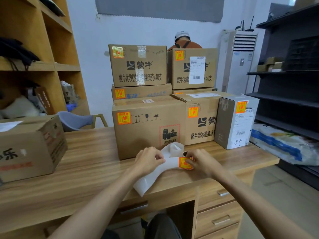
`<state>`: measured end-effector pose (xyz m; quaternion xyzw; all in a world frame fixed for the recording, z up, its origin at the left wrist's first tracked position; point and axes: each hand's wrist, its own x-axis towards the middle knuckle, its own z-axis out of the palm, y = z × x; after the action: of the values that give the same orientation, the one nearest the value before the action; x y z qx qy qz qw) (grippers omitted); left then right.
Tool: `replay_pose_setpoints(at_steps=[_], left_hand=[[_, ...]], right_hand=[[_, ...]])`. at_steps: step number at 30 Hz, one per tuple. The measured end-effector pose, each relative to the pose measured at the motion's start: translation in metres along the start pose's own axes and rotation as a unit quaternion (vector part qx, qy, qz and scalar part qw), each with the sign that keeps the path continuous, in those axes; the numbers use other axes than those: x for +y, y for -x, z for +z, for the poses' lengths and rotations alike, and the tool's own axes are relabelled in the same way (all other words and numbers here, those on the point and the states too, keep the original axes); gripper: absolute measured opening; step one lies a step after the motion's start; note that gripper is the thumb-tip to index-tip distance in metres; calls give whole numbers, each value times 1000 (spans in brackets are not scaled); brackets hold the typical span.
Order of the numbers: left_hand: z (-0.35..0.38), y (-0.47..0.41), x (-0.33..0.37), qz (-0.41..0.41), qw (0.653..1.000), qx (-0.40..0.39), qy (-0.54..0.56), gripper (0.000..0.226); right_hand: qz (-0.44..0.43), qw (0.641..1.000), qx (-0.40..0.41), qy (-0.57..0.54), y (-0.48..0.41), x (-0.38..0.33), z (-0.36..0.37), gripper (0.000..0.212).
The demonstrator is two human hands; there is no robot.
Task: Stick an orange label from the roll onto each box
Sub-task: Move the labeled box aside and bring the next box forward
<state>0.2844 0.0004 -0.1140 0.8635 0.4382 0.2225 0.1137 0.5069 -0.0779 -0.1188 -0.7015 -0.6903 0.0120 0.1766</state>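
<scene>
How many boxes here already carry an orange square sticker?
6: top-left brown carton, top-right carton, flat carton beneath, big front carton, its right neighbour, white box. A half-hidden seventh may too.

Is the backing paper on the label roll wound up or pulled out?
Pulled out: the white backing paper trails loose from the label roll across the desk.
</scene>
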Motion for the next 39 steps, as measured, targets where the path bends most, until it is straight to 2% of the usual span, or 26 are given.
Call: replay_pose_setpoints(at_steps=[5,7,10,13,16,21,26,29,33,37,39], left_hand=[[1,-8,0,-19,999,-39,26,19],[-13,-7,-5,-23,997,-42,62,26],[-52,4,-22,-31,996,-7,81,47],[-103,27,-54,-39,992,63,104,45],[-160,64,-94,-53,985,139,83,28],[-248,138,-160,-89,954,283,31,13],[-315,210,-226,-153,906,391,-52,20],[-340,244,-265,-226,868,435,-72,34],[-356,271,-306,-317,843,435,1,62],[-360,277,-327,-341,857,358,144,88],[-357,275,-331,-330,867,329,175,84]], right_hand=[[13,1000,-7,8,-1,0,-2,15],[6,1000,-11,2,-2,-2,-7,16],[-19,999,35,11,-7,-20,-19,25],[-60,995,76,26,-22,-58,-29,30],[-108,989,96,5,-46,-118,-29,36],[-232,965,73,-98,-76,-253,-12,24],[-293,936,24,-195,-95,-386,20,28],[-293,922,12,-253,-104,-455,38,33],[-305,913,18,-270,-110,-518,50,46],[-302,911,-7,-282,-115,-558,59,62],[-292,919,-18,-263,-116,-570,65,67]])
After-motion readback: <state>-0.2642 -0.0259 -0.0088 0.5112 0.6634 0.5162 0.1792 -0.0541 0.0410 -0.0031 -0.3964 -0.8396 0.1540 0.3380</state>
